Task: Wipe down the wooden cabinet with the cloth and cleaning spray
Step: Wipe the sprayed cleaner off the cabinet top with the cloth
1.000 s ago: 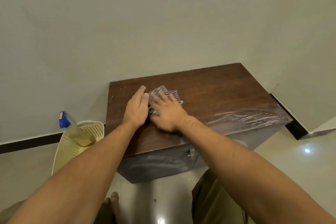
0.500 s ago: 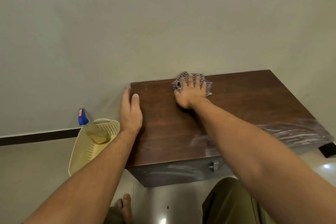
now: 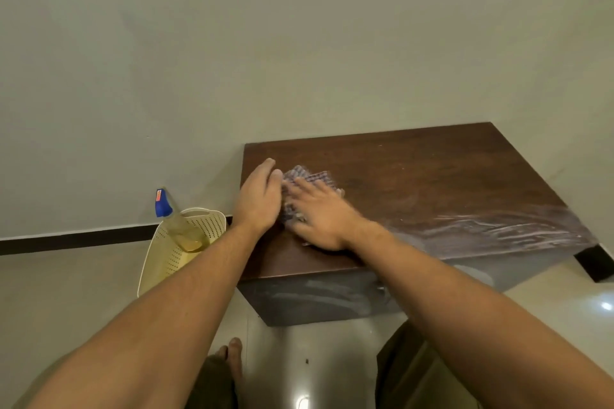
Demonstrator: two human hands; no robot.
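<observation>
Two bare forearms are reaching over the wooden cabinet (image 3: 432, 176), both hands lying flat on its top near the left edge. Right hand (image 3: 320, 214), fingers spread, is pressing the checked cloth (image 3: 307, 174); left hand (image 3: 259, 197), fingers together, is touching it. Spray bottle (image 3: 181, 226) is leaning in a cream basket (image 3: 166, 262) on the floor; its label is unreadable.

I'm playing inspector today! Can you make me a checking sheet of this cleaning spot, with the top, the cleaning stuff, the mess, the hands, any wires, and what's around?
Surface: wooden cabinet top, dark brown, with pale specks and a shiny streaked patch at the right front.
Job's things: checked cloth flat on the top; spray bottle with a blue head leaning in the cream basket.
Clutter: nothing seen.
Hands: right hand spread flat on the cloth; left hand flat beside it, at the cabinet's left edge.
Cables: nothing seen.
Surroundings: plain wall, dark skirting, glossy floor, a bare foot.
</observation>
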